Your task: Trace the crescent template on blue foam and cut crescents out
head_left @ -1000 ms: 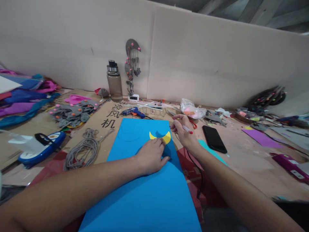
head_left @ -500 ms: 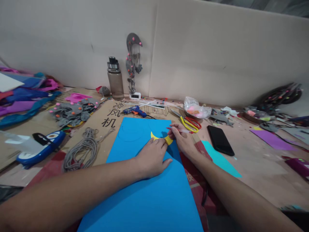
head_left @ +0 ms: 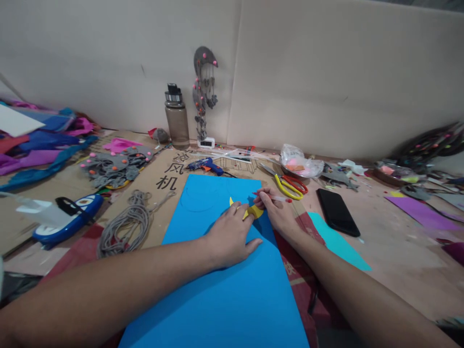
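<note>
A blue sheet (head_left: 217, 299) lies in front of me, with a thin round outline drawn on its far left part. Against its far right part lies a yellow crescent cutout (head_left: 256, 212), partly covered by fingers. My left hand (head_left: 234, 234) rests flat over the crescent, pressing it to the sheet, its thumb held apart. At the crescent's right end, my right hand (head_left: 273, 208) grips a slim translucent pen (head_left: 281, 198) with red ends. The pen's tip is close to the sheet's far right edge; whether it touches is unclear.
Behind the sheet lie a blue glue gun (head_left: 206, 166) and yellow-and-red-handled scissors (head_left: 290, 186). A black phone (head_left: 337, 211) and turquoise paper (head_left: 337, 241) are at right. Grey cord (head_left: 126, 224), a blue power strip (head_left: 68, 220) and a bottle (head_left: 177, 118) stand or lie leftward.
The view has turned slightly left, so everything appears shifted right. My left fingers sit a little differently over the crescent. The pen remains in my right hand near the crescent's right end.
</note>
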The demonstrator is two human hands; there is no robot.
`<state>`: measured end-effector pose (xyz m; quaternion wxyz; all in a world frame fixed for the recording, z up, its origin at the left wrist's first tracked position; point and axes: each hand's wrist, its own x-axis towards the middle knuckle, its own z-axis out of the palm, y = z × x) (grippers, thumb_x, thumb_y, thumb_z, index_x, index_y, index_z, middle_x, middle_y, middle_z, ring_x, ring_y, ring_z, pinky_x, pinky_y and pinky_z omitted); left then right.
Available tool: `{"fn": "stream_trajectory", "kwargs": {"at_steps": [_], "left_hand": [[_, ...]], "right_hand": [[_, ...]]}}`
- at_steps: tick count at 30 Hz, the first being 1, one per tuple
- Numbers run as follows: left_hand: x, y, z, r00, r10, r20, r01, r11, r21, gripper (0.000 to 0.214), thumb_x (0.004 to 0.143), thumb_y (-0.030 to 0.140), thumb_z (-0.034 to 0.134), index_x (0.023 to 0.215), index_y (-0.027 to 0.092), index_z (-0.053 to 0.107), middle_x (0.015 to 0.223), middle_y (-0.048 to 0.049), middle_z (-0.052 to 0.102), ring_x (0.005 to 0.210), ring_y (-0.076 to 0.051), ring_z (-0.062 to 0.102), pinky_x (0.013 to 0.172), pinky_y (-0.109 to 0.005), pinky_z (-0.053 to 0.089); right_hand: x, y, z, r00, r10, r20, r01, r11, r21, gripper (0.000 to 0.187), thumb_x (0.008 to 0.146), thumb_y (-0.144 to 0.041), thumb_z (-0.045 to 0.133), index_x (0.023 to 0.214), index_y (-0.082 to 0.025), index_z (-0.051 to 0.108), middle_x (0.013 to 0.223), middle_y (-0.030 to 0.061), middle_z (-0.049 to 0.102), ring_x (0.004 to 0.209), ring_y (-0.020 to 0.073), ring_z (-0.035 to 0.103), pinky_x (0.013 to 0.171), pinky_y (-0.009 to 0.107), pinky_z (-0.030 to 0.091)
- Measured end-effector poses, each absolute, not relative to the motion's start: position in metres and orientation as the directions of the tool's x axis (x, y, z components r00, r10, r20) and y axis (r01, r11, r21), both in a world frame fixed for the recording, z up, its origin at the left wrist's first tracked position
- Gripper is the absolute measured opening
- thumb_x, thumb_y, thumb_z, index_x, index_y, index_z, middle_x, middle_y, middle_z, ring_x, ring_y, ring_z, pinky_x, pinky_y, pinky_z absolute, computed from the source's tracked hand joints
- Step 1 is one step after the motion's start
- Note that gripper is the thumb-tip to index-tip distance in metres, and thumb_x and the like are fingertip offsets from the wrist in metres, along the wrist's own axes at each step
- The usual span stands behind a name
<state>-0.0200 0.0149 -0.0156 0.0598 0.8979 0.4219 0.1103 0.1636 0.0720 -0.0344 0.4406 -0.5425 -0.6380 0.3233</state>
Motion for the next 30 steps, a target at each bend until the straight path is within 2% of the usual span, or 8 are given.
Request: {"fn": "stream_trajectory", "kwargs": {"at_steps": [5,9,12,15,18,24,30], "left_hand": [[-0.018,0.015,-0.015,0.634,0.766,0.108,0.748,-0.643,0.166,0.067,0.096,0.06,0.041,0.137,0.008,0.055,0.144,-0.0227,0.055,0.136,-0.037,0.047,0.112,-0.05,0.037],[-0.017,0.015,-0.017,0.632,0.772,0.068,0.755,-0.633,0.17,0.073,0.096,0.06,0.04,0.143,0.003,0.048,0.151,-0.0252,0.047,0.143,-0.038,0.041,0.117,-0.049,0.032],[-0.017,0.016,-0.02,0.627,0.775,0.073,0.76,-0.63,0.16,0.072,0.096,0.06,0.04,0.142,0.005,0.049,0.153,-0.0253,0.046,0.145,-0.038,0.039,0.117,-0.049,0.032],[-0.019,0.017,-0.02,0.627,0.775,0.077,0.76,-0.63,0.158,0.069,0.096,0.059,0.043,0.14,0.007,0.051,0.152,-0.0244,0.047,0.144,-0.037,0.041,0.116,-0.049,0.034],[-0.022,0.017,-0.016,0.632,0.773,0.049,0.756,-0.63,0.181,0.067,0.096,0.057,0.044,0.14,0.007,0.052,0.153,-0.0242,0.046,0.144,-0.036,0.041,0.116,-0.048,0.035],[-0.023,0.017,-0.009,0.628,0.778,-0.002,0.765,-0.617,0.183,0.069,0.097,0.056,0.044,0.142,0.004,0.05,0.155,-0.0249,0.043,0.146,-0.037,0.038,0.118,-0.048,0.033],[-0.022,0.017,-0.011,0.639,0.769,0.022,0.756,-0.633,0.167,0.068,0.097,0.056,0.043,0.141,0.005,0.051,0.154,-0.0251,0.045,0.145,-0.038,0.04,0.117,-0.049,0.034]], "right_hand": [[0.162,0.072,-0.034,-0.029,0.976,0.216,0.394,0.21,-0.895,0.029,0.092,-0.05,0.047,0.098,-0.023,0.056,0.085,0.0036,0.069,0.077,0.0177,0.067,0.076,0.032,0.054],[0.161,0.072,-0.035,-0.006,0.978,0.208,0.304,0.2,-0.932,0.032,0.09,-0.053,0.05,0.095,-0.022,0.056,0.081,0.0038,0.069,0.073,0.0178,0.066,0.072,0.031,0.055],[0.165,0.072,-0.034,0.073,0.976,0.204,0.221,0.184,-0.958,0.033,0.09,-0.055,0.05,0.094,-0.022,0.056,0.082,0.0036,0.069,0.071,0.0172,0.065,0.072,0.031,0.055],[0.174,0.074,-0.033,0.2,0.946,0.254,0.218,0.21,-0.953,0.031,0.094,-0.054,0.048,0.095,-0.023,0.056,0.084,0.0035,0.07,0.075,0.0177,0.066,0.076,0.032,0.055],[0.18,0.078,-0.035,0.258,0.928,0.27,0.212,0.219,-0.952,0.029,0.095,-0.053,0.046,0.097,-0.025,0.054,0.083,0.0029,0.069,0.076,0.019,0.067,0.077,0.033,0.056],[0.177,0.076,-0.033,0.204,0.949,0.24,0.239,0.189,-0.952,0.031,0.096,-0.053,0.045,0.097,-0.024,0.054,0.084,0.0037,0.07,0.077,0.0189,0.068,0.078,0.033,0.055],[0.178,0.077,-0.035,0.229,0.937,0.262,0.243,0.206,-0.948,0.03,0.096,-0.054,0.046,0.096,-0.025,0.053,0.082,0.0023,0.068,0.076,0.0188,0.066,0.077,0.033,0.054]]}}
